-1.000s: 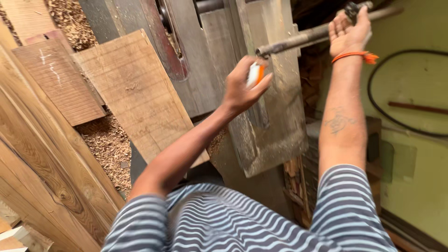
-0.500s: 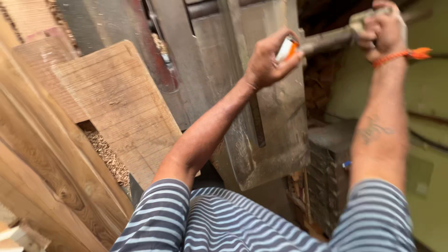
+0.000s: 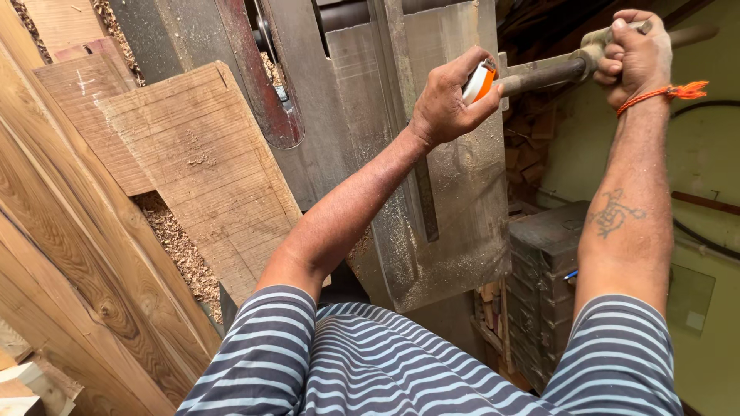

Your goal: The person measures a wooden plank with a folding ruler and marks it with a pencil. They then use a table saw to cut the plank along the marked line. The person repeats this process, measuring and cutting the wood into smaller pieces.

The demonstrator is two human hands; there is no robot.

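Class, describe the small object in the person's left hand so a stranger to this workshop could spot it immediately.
Start at the big grey dusty machine table in the middle. Just above it, the left hand is raised, closed around a small tape measure. Its bright orange and white case sets it apart from the dull metal lever beside it, which the right hand grips.

Workshop interior, lit by daylight from the left. Wooden planks [image 3: 69, 254] lean along the left side; a broad sawn board [image 3: 204, 169] rests beside them. Sawdust and shavings [image 3: 177, 250] fill the gap between the boards. A grey, dust-coated metal machine body [image 3: 455, 192] occupies the centre. A dark ribbed metal box [image 3: 539, 293] stands at lower right. The wall [image 3: 709, 231] on the right is pale green, with a black cable [image 3: 705, 239] running across it.
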